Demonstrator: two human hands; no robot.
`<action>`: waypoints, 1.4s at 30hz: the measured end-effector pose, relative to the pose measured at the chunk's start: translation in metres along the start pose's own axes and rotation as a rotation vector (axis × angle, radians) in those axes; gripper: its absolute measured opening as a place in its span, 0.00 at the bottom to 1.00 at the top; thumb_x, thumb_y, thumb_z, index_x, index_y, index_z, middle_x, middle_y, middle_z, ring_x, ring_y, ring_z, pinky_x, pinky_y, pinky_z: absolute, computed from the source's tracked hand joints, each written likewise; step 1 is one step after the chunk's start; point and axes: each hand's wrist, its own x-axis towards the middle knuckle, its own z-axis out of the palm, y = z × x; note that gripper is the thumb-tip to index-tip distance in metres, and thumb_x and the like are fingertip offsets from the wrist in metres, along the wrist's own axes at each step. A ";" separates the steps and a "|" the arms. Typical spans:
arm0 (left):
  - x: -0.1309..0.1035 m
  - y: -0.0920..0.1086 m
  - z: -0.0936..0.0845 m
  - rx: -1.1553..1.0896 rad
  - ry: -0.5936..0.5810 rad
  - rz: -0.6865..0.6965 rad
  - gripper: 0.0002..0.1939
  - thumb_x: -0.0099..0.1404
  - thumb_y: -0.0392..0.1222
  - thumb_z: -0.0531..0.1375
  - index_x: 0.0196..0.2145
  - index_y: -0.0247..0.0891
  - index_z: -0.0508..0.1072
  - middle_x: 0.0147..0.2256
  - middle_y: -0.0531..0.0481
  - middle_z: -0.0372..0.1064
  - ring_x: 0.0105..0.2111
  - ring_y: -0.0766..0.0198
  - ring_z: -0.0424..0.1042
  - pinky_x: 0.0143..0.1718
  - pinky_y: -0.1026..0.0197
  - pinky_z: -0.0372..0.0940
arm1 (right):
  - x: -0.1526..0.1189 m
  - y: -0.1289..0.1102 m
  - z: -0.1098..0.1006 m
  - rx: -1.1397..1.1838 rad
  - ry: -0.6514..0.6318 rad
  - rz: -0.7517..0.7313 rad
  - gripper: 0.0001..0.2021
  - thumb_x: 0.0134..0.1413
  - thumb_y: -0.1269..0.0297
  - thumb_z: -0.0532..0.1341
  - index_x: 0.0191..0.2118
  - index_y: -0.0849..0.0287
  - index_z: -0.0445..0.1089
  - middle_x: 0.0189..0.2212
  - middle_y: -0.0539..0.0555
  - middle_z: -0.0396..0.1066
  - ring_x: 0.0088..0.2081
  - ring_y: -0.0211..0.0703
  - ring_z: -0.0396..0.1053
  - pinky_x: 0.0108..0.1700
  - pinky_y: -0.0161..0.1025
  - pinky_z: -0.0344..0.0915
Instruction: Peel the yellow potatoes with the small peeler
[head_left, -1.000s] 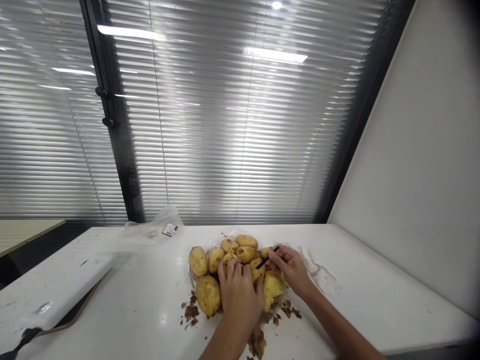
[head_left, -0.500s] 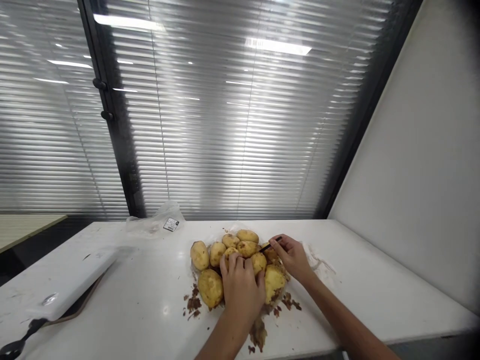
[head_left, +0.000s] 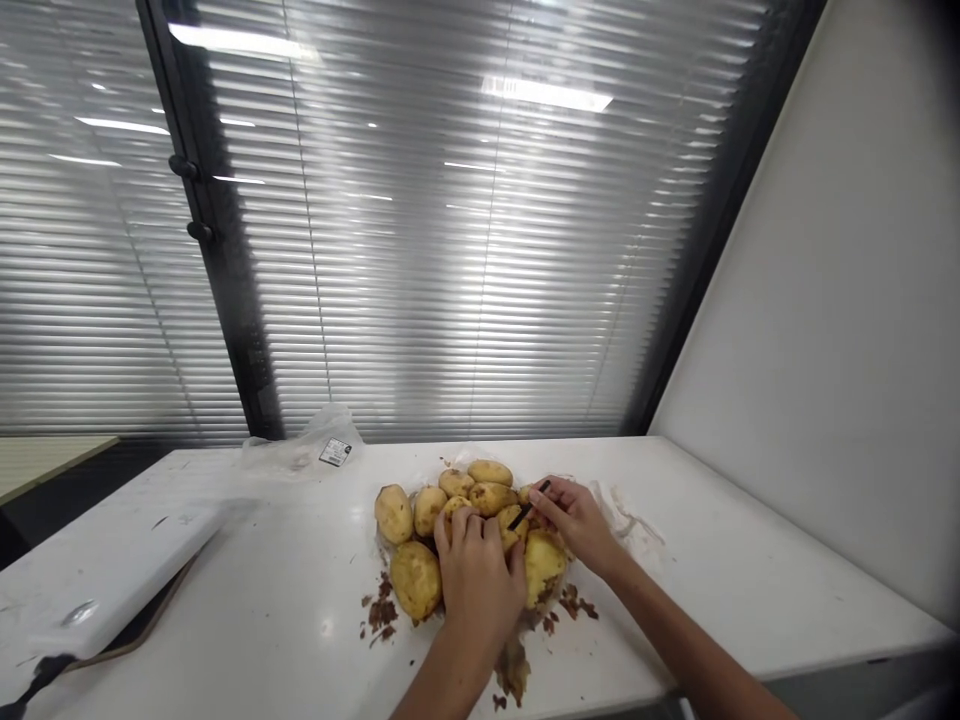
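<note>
**Both hands on potato pile, peeler in right**

Left hand (head_left: pixel 476 580) lies palm-down over the middle of the potato pile (head_left: pixel 469 515), fingers curled onto one potato, gripping or pinning it; the grip itself is hidden under the hand. Right hand (head_left: pixel 574 520) is closed narrow on a thin black tool (head_left: pixel 527 506), likely a peeler, its tip pointing toward the left fingers, just above the potatoes. The pile sits directly under and just ahead of both hands on the white table (head_left: pixel 720 590).

To do it well: probably pin one potato firmly, keep left fingertips clear of the tool's tip, and stroke away from the holding hand.

Around: brown peel scraps (head_left: pixel 382 612) left of the left hand, more near its wrist and under the right forearm. A loose potato (head_left: pixel 415 580) touches the left hand's left side and crowds it. Crumpled clear bag (head_left: pixel 311 450) well beyond, to the left. White board (head_left: pixel 112 570) far left, well apart.
</note>
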 end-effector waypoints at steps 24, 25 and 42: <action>0.001 0.001 -0.004 -0.001 -0.025 0.007 0.11 0.62 0.44 0.58 0.39 0.36 0.75 0.40 0.43 0.72 0.49 0.50 0.65 0.60 0.41 0.47 | 0.004 -0.002 0.002 -0.011 0.009 -0.030 0.18 0.55 0.46 0.62 0.29 0.58 0.70 0.21 0.50 0.72 0.22 0.40 0.65 0.26 0.36 0.62; 0.001 0.001 -0.004 0.002 -0.023 0.008 0.11 0.62 0.44 0.59 0.38 0.35 0.75 0.40 0.43 0.72 0.49 0.50 0.65 0.60 0.41 0.47 | 0.005 -0.003 0.002 -0.011 0.006 -0.030 0.18 0.55 0.46 0.62 0.29 0.57 0.70 0.21 0.50 0.72 0.23 0.40 0.66 0.26 0.36 0.62; 0.001 -0.001 -0.002 0.025 0.006 0.024 0.11 0.63 0.44 0.58 0.37 0.34 0.75 0.40 0.41 0.72 0.49 0.49 0.65 0.59 0.40 0.48 | 0.010 -0.004 0.001 -0.072 0.001 -0.068 0.16 0.56 0.48 0.62 0.29 0.57 0.70 0.21 0.51 0.73 0.23 0.42 0.67 0.26 0.37 0.62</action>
